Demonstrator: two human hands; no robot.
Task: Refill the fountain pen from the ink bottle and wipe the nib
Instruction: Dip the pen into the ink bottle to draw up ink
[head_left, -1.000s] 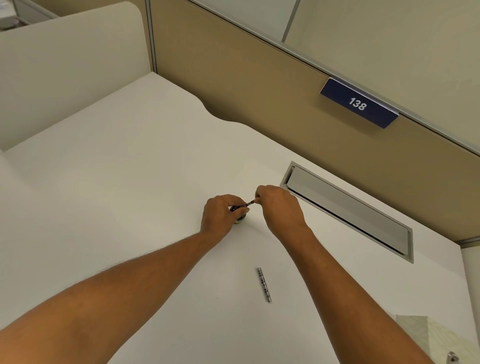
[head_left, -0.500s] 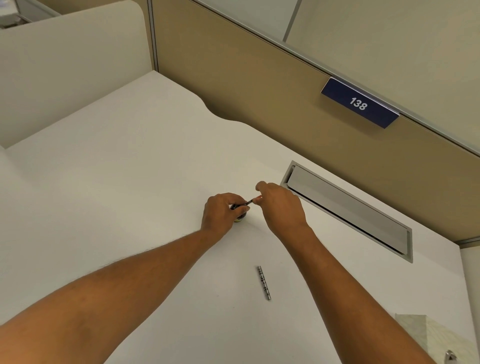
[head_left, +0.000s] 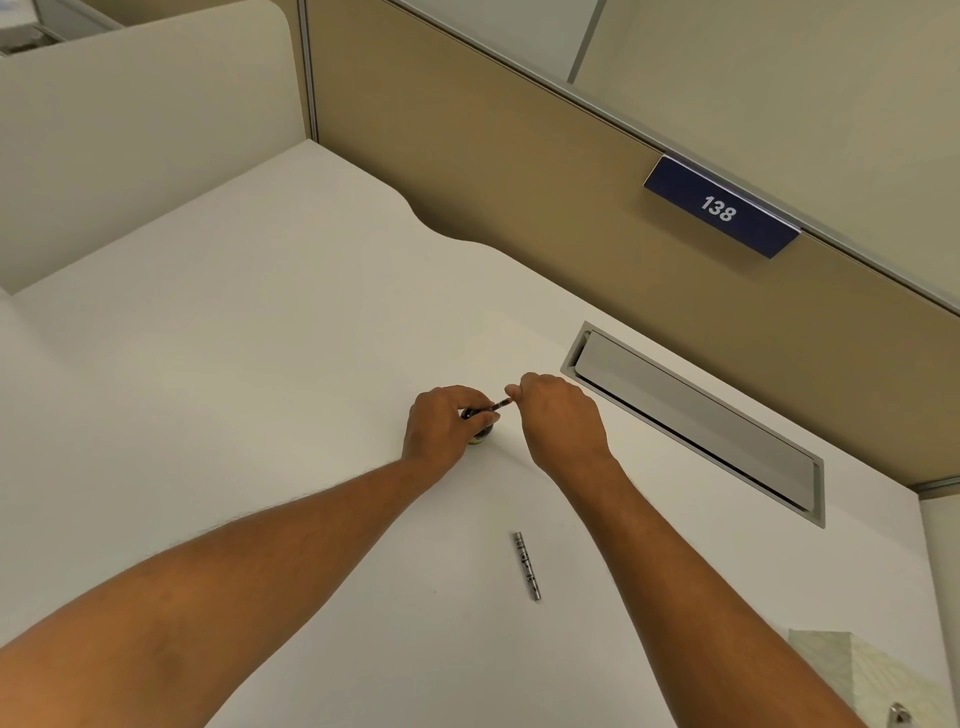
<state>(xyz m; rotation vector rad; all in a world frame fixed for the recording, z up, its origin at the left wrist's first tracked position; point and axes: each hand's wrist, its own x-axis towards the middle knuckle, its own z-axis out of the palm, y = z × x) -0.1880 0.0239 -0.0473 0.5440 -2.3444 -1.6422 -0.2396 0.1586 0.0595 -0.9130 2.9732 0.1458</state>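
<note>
My left hand (head_left: 444, 423) wraps around a small dark ink bottle (head_left: 479, 435) standing on the white desk (head_left: 260, 338); most of the bottle is hidden by my fingers. My right hand (head_left: 561, 415) pinches the rear end of the thin dark fountain pen section (head_left: 500, 404), which slants down-left toward the bottle's mouth. The nib is hidden behind my left fingers. A silver patterned pen barrel (head_left: 527, 565) lies loose on the desk nearer to me, between my forearms.
A grey cable-tray flap (head_left: 696, 421) is set into the desk to the right of my hands. Tan partition panels rise behind, with a blue "138" plate (head_left: 719, 208). A pale box (head_left: 852, 670) sits at the lower right corner.
Both hands hold nearly the same pose at the bottle. My right hand has edged slightly up and right along the pen.
</note>
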